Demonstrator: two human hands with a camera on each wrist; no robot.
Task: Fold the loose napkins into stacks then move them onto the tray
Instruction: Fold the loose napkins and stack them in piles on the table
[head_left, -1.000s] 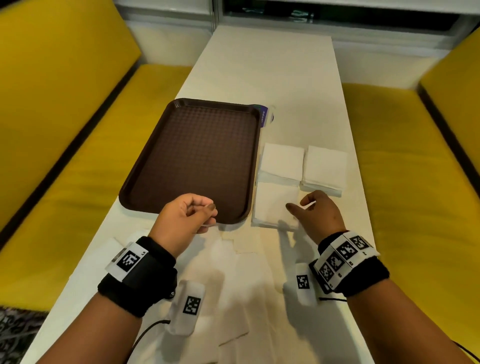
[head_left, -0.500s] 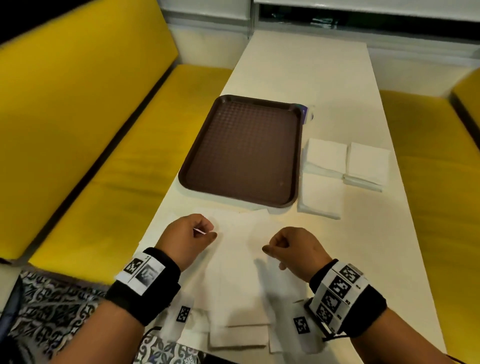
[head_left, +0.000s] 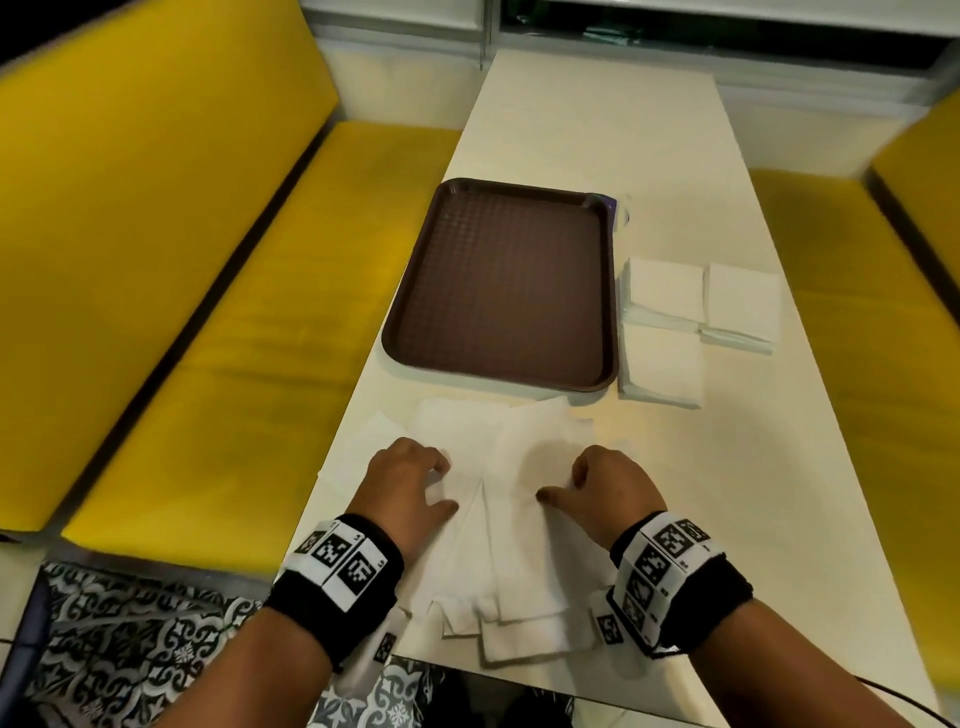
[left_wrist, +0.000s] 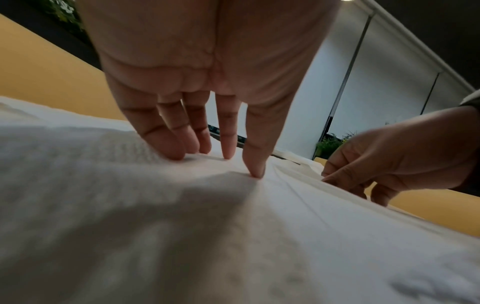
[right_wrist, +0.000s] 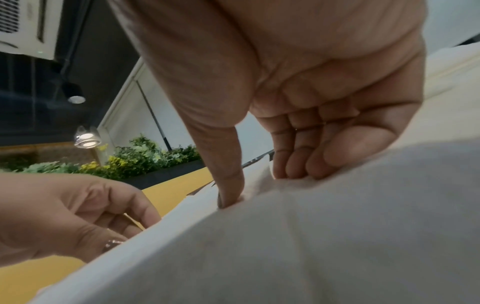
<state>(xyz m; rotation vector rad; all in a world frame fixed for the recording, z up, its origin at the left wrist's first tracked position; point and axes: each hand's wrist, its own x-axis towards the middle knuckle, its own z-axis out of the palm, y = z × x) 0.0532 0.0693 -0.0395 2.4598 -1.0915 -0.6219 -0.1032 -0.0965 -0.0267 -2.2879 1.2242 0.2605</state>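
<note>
Several loose white napkins (head_left: 519, 525) lie overlapped at the table's near edge. My left hand (head_left: 441, 483) presses on them with nearly straight fingertips (left_wrist: 179, 152) and holds nothing. My right hand (head_left: 558, 483) is on the napkins' right side. Its thumb (right_wrist: 230, 195) digs into the paper and its curled fingers (right_wrist: 298, 164) bunch a small ridge against the thumb. The brown tray (head_left: 410, 332) lies beyond the hands with nothing on it. Three folded napkin stacks (head_left: 662, 291) (head_left: 743, 306) (head_left: 660, 371) sit right of the tray.
The white table (head_left: 597, 130) is long and narrow, with yellow bench seats (head_left: 234, 338) on both sides. A small purple-edged packet (head_left: 621, 210) peeks out past the tray's far right corner. Patterned floor (head_left: 130, 639) shows at the lower left.
Both hands drew back from beside the tray and folded stacks to the loose napkins at the near edge. My left hand went from pinching to pressing flat.
</note>
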